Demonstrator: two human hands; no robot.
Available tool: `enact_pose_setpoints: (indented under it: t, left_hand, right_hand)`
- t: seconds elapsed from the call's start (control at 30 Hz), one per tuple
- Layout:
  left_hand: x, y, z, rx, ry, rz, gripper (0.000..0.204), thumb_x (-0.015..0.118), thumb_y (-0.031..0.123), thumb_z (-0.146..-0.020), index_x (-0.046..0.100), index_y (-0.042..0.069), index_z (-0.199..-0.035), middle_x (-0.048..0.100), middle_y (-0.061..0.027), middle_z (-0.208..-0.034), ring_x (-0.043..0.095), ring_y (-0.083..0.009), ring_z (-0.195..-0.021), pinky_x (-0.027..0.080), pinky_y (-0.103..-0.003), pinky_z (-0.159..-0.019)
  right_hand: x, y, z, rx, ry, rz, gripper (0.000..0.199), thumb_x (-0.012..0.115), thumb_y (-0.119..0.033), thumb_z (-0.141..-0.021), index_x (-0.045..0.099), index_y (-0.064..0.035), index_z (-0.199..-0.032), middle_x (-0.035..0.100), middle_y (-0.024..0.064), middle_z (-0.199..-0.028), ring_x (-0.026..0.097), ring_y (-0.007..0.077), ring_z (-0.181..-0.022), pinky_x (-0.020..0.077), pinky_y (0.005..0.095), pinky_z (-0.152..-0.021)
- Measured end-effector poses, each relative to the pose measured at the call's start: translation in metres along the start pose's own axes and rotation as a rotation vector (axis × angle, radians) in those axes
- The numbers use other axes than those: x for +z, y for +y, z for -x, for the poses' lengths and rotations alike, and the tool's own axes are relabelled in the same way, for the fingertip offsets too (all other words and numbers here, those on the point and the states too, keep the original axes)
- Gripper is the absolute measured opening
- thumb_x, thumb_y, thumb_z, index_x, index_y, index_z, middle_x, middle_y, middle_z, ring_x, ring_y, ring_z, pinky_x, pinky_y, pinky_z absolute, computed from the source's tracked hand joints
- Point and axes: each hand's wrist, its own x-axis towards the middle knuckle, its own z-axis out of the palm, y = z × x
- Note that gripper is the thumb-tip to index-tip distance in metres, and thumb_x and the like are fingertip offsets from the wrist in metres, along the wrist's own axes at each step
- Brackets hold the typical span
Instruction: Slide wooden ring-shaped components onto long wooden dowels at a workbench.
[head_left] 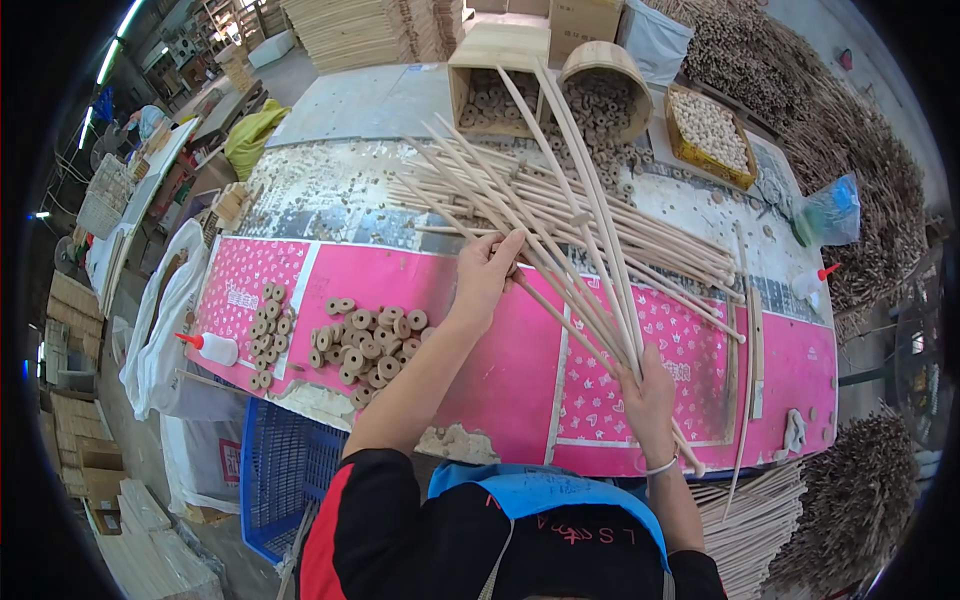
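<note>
Right hand (648, 395) closed around lower ends of fanned bundle of thin wooden sticks (572, 230), over pink table cover (500, 370). Left hand (488, 268) pinches single stick mid-fan. Loose stick pile (560, 200) behind on table. Wooden rings (365, 345) left of left forearm; glue bottle (212, 348) further left.

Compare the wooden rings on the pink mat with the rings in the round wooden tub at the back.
The rings on the pink mat lie loose in a low, flat spread near the left hand; the rings in the round tub are heaped deep inside its wall. The mat rings look larger, being nearer. Both are brown, round, with centre holes.
</note>
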Motion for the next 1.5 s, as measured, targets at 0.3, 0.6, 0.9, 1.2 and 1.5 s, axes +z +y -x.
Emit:
enact_pose_setpoints:
  t: [0.3, 0.6, 0.9, 1.2, 1.5]
  left_hand:
    - [-0.103, 0.045, -0.045, -0.124, 0.135, 0.091, 0.027, 0.06, 0.026, -0.098, 0.069, 0.007, -0.115, 0.059, -0.0009, -0.079, 0.052, -0.0076, -0.061, 0.04, -0.02, -0.05]
    - [-0.147, 0.069, -0.086, 0.088, 0.132, 0.037, 0.027, 0.067, 0.022, -0.097, 0.06, 0.003, -0.116, 0.069, -0.005, -0.096, 0.057, -0.0071, -0.07, 0.041, -0.017, -0.051]
    - [-0.155, 0.068, -0.102, 0.136, 0.196, -0.221, 0.026, 0.073, 0.029, -0.093, 0.075, 0.006, -0.104, 0.074, -0.0021, -0.09, 0.055, -0.0029, -0.065, 0.035, -0.016, -0.046]
    - [-0.153, 0.065, -0.104, 0.136, 0.154, -0.319, 0.023, 0.072, 0.029, -0.094, 0.078, 0.009, -0.102, 0.067, 0.0049, -0.078, 0.05, -0.0017, -0.057, 0.031, -0.018, -0.045]
    - [-0.129, 0.062, -0.089, 0.248, 0.095, -0.409, 0.034, 0.065, 0.02, -0.097, 0.068, 0.009, -0.13, 0.066, 0.0023, -0.076, 0.048, -0.0033, -0.057, 0.04, -0.019, -0.052]
  right_hand:
    - [-0.005, 0.013, 0.011, -0.033, 0.048, 0.167, 0.022, 0.068, -0.013, -0.092, 0.049, -0.0039, -0.096, 0.055, 0.0204, -0.067, 0.06, 0.0419, -0.064, 0.0434, 0.0477, -0.055]
    - [-0.006, 0.013, 0.016, -0.085, 0.061, 0.206, 0.023, 0.068, -0.013, -0.093, 0.05, -0.0012, -0.097, 0.054, 0.0227, -0.067, 0.057, 0.0445, -0.063, 0.0404, 0.0483, -0.053]
    - [-0.006, 0.019, 0.02, -0.105, 0.06, 0.236, 0.023, 0.07, -0.012, -0.091, 0.051, -0.0017, -0.1, 0.055, 0.0221, -0.07, 0.057, 0.0446, -0.066, 0.0412, 0.0481, -0.055]
    - [-0.001, 0.019, 0.022, -0.131, 0.058, 0.23, 0.022, 0.07, -0.011, -0.091, 0.052, -0.0018, -0.101, 0.055, 0.0208, -0.069, 0.058, 0.0419, -0.065, 0.0421, 0.0471, -0.056]
    - [0.002, 0.014, 0.017, -0.103, 0.032, 0.229, 0.024, 0.07, -0.013, -0.092, 0.049, -0.0024, -0.095, 0.054, 0.0206, -0.067, 0.058, 0.0412, -0.061, 0.0412, 0.0476, -0.054]
